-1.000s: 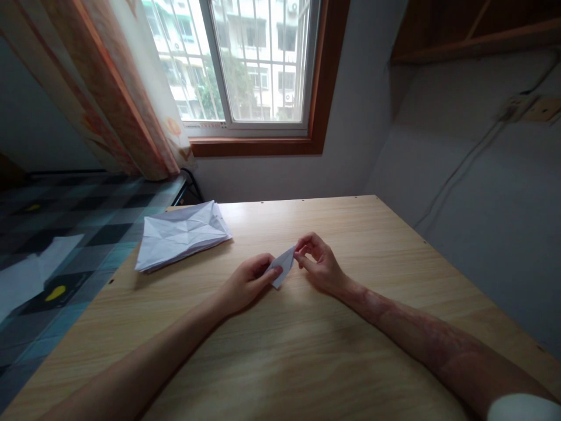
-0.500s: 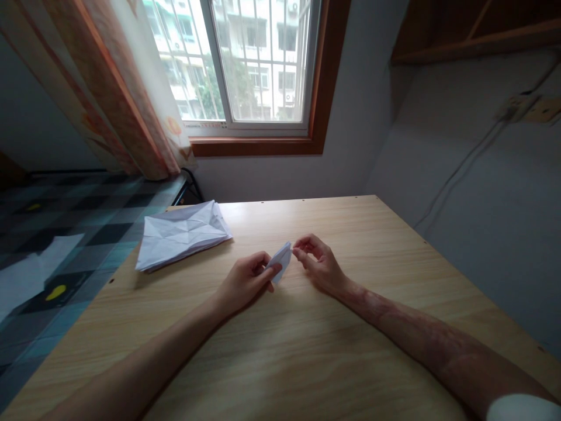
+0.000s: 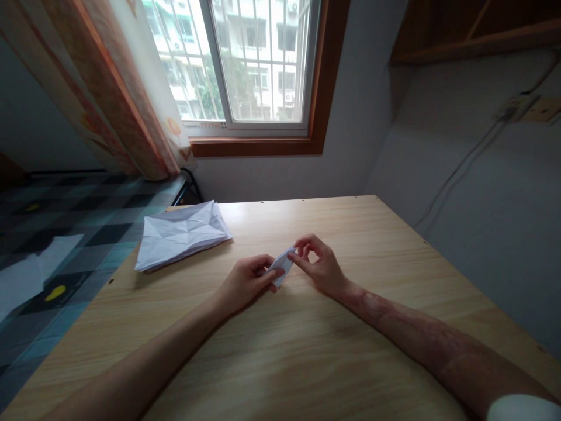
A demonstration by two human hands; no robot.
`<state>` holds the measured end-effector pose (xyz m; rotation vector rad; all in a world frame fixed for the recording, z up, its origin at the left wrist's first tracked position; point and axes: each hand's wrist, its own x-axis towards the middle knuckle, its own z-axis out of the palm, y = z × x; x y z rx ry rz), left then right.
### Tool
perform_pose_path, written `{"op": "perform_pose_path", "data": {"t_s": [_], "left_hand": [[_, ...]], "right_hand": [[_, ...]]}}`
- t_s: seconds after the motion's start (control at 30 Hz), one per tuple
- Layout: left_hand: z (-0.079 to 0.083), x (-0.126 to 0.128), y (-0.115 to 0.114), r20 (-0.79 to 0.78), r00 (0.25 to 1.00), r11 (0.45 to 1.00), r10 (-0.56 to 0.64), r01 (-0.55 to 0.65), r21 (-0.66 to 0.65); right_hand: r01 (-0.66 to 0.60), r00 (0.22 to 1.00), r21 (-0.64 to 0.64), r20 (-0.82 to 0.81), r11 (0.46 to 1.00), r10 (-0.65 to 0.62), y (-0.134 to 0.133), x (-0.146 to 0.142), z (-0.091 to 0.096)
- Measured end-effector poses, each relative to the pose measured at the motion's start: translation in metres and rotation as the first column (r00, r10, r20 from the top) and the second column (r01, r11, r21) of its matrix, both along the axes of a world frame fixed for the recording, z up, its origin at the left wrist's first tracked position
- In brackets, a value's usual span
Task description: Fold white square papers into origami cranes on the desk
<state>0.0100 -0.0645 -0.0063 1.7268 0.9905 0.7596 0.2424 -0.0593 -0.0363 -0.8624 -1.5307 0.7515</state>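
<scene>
Fingers of the left hand point(image 3: 244, 282) pinch the folded paper point(image 3: 284, 263) above the surface point(image 3: 333, 351); fingers of the right hand point(image 3: 323, 266) pinch its far tip. Creased sheets point(image 3: 184, 231) lie beyond, to the left.

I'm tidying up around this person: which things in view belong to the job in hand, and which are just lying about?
In use:
- folded paper, held by the left hand, fingered by the right hand
- wooden table, beneath

Apparently lying about:
- creased paper stack, untouched, possibly related
- white sheets on the checked cover
</scene>
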Motion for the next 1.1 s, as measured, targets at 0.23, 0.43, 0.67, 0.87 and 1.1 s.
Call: {"op": "perform_pose_path", "data": {"t_s": [0.23, 0.43, 0.67, 0.87, 1.1], "left_hand": [[-0.002, 0.000, 0.000, 0.068, 0.995, 0.997, -0.075, 0.075, 0.004], [-0.002, 0.000, -0.002, 0.086, 0.993, 0.997, -0.079, 0.079, -0.001], [0.004, -0.001, 0.002, 0.069, 0.995, 0.997, -0.076, 0.074, 0.031], [0.003, -0.001, 0.002, 0.079, 0.994, 0.997, -0.070, 0.071, 0.000], [-0.003, -0.002, 0.011, 0.153, 0.975, 0.983, 0.160, -0.171, 0.065]], "right_hand": [[0.021, 0.999, 0.107, 0.042, 0.994, -0.026, -0.004, 0.000, 0.009], [0.041, 0.996, 0.131, 0.074, 0.990, -0.051, -0.004, 0.001, 0.008], [0.040, 0.997, 0.228, 0.059, 0.973, -0.054, -0.005, 0.001, 0.014], [0.056, 0.992, 0.280, 0.095, 0.958, -0.086, -0.008, 0.004, 0.019], [-0.069, 0.994, 0.299, 0.102, 0.952, 0.040, -0.014, 0.004, 0.018]]}}
